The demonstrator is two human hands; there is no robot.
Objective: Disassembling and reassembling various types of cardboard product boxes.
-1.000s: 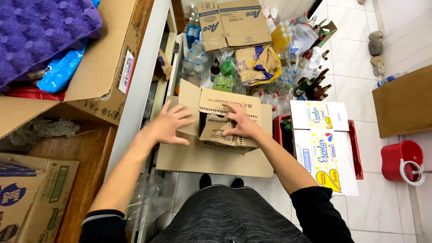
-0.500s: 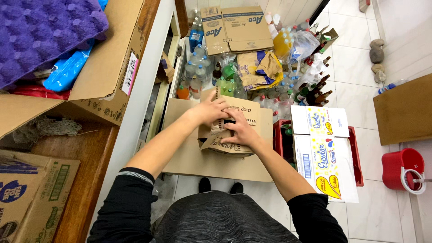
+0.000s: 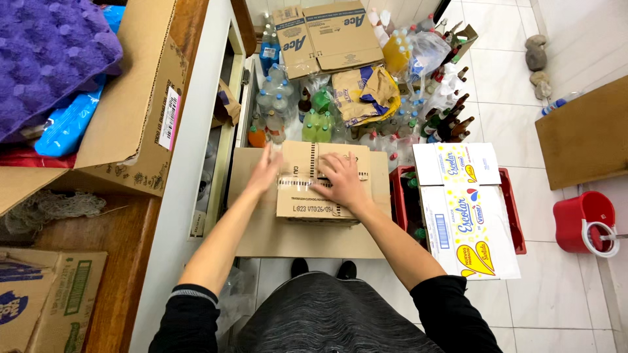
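- Half a second ago the small cardboard box sat crumpled and skewed under both hands; now it lies flat and squared on the larger brown carton beneath it, its printed face up.
- The left hand has slid off the top of the small cardboard box to its left edge: fingers straight and close together, blurred with motion, the palm against the side, pinching nothing.
- The right hand is still on top, now spread flat with fingers fanned, pressing down on the middle of the box face.
- Both forearms reach forward from dark sleeves and converge on the box; the person's shoes show just at the near edge of the larger brown carton.
- To the left the carton lies close to the white cabinet; beyond that is the wooden worktop crowded with boxes.
- To the right it lies just beside a red crate covered by a white and yellow box; a red bucket stands well apart on open floor tiles.
- Beyond the carton's far edge bottles and bags crowd the floor, with a flattened carton farthest away.
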